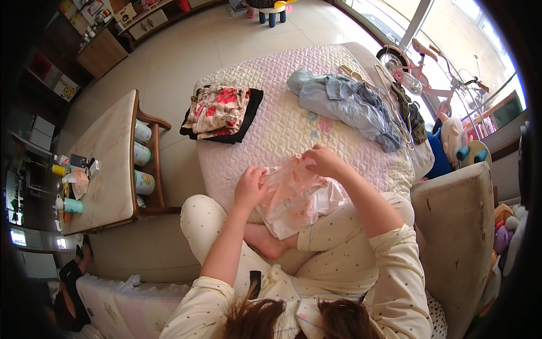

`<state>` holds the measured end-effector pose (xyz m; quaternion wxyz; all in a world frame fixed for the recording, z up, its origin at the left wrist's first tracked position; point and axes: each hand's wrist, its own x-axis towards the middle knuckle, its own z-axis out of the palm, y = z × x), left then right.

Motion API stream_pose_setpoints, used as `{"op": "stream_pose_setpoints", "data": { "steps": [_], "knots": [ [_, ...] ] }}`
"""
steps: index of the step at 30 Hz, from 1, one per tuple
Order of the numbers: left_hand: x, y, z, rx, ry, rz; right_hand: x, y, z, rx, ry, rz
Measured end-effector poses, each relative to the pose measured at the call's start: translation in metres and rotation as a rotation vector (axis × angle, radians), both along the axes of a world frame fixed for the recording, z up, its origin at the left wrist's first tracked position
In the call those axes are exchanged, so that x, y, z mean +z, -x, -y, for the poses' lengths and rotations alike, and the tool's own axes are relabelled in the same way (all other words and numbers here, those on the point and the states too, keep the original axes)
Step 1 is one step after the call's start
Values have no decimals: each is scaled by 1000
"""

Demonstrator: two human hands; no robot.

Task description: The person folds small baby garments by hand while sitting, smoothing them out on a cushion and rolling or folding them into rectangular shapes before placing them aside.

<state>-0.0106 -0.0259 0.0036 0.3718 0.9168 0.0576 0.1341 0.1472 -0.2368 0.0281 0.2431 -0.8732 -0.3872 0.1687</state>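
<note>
A light pink and white garment with a printed front lies spread over my crossed legs. Its upper left edge is pinched by my left hand. At the upper right edge of the same cloth, my right hand grips the fabric with bent fingers. Ahead to the left sits a folded stack of clothes, a red-flowered garment on top of black cloth. Ahead to the right is a loose heap of light blue clothes, with wire clothes hangers along its right side.
I sit on a quilted pad covering the seat. A sofa armrest stands close on my right. A marble-topped table with a wooden frame is to the left. Beyond the right edge are a dark camouflage cloth and a pink bicycle.
</note>
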Motion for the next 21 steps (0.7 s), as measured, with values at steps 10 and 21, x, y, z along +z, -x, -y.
{"op": "stream_pose_setpoints", "data": {
  "steps": [10,21],
  "knots": [
    [-3,-1,0,51,20,37,-4,-5,3,-1,138,92],
    [-13,-2,-3,76,-45,-27,185,162,-5,939,-1012,-1072]
  ]
}}
